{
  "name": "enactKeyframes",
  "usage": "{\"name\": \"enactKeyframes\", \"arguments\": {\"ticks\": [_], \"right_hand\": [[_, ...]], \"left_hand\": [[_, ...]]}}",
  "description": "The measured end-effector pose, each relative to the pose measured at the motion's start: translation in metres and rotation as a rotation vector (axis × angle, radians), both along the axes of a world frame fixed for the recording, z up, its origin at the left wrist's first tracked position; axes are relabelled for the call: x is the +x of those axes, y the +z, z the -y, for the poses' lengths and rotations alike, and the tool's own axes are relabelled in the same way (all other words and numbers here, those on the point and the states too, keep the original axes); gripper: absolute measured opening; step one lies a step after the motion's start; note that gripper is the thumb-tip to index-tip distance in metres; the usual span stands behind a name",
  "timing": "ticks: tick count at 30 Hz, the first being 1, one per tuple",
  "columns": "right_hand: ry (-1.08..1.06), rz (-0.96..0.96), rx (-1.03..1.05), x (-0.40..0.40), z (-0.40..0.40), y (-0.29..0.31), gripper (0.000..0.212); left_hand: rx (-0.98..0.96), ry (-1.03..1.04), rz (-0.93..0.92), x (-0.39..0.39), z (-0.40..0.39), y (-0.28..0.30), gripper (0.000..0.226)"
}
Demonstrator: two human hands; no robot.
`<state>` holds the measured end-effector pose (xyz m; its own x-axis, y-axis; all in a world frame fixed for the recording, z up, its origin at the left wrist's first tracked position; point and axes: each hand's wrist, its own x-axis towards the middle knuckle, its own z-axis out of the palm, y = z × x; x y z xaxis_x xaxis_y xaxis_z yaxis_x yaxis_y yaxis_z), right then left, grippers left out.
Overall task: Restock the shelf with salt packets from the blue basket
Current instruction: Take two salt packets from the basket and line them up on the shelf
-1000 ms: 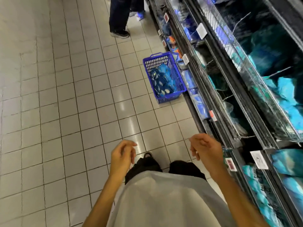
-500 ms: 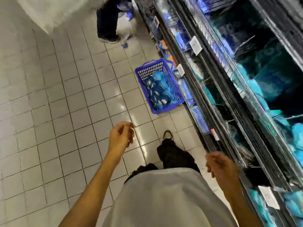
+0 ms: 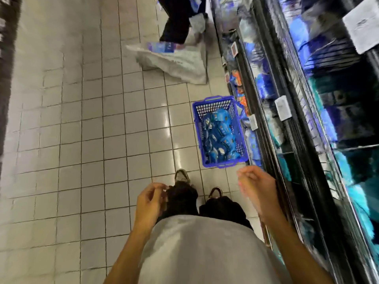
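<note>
One blue basket (image 3: 219, 160), several salt packets (image 3: 220, 136), two empty hands

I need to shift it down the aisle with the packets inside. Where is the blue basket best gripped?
Probably by the raised handle loop on the near short rim of the blue basket, reached from above by the right hand hanging nearest. A matching loop shows on the far rim; the shelf crowds its right side.

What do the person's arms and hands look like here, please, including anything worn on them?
Both forearms are bare, with no sleeves showing in view. The left hand and right hand wear no gloves; no watch or bracelet shows. The right hand is motion-blurred, so rings cannot be ruled out.
</note>
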<state>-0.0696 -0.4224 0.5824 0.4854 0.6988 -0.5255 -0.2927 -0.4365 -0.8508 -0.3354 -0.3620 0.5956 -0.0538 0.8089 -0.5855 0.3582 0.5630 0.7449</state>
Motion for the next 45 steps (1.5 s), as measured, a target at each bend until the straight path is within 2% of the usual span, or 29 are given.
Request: {"name": "enactKeyframes", "arguments": {"ticks": [4,10,16,23,30,34,36,38,40,42,45], "right_hand": [[-0.011,-0.002,-0.014,-0.004,-0.051,-0.006,0.047],[-0.057,0.108,-0.062,-0.007,-0.091,-0.032,0.009],[-0.077,0.109,-0.253,0.012,-0.115,-0.104,0.033],[0.063,0.17,-0.413,0.044,-0.146,-0.249,0.035],[-0.08,0.009,-0.584,0.079,-0.167,-0.455,0.03],[-0.146,-0.095,-0.666,0.098,-0.179,-0.561,0.026],[-0.182,-0.115,-0.676,0.109,-0.184,-0.603,0.028],[-0.105,-0.072,-0.715,0.123,-0.192,-0.635,0.03],[-0.004,0.022,-0.777,0.138,-0.202,-0.66,0.028],[0.014,0.065,-0.823,0.148,-0.213,-0.685,0.046],[0.086,0.084,-0.874,0.152,-0.227,-0.712,0.074]], "left_hand": [[-0.029,-0.032,0.035,0.007,-0.057,-0.013,0.033],[-0.052,-0.225,0.061,0.033,-0.15,-0.046,0.026],[-0.167,-0.341,0.038,0.081,-0.198,-0.111,0.027],[-0.307,-0.365,0.01,0.155,-0.225,-0.251,0.026],[-0.369,-0.52,-0.066,0.232,-0.256,-0.432,0.028],[-0.265,-0.624,-0.132,0.266,-0.278,-0.534,0.033],[-0.204,-0.719,-0.208,0.277,-0.288,-0.574,0.028],[-0.128,-0.887,-0.344,0.29,-0.299,-0.609,0.025],[-0.017,-1.096,-0.534,0.304,-0.307,-0.637,0.044],[0.117,-1.241,-0.648,0.316,-0.312,-0.659,0.061],[0.216,-1.323,-0.715,0.336,-0.314,-0.682,0.067]]}}
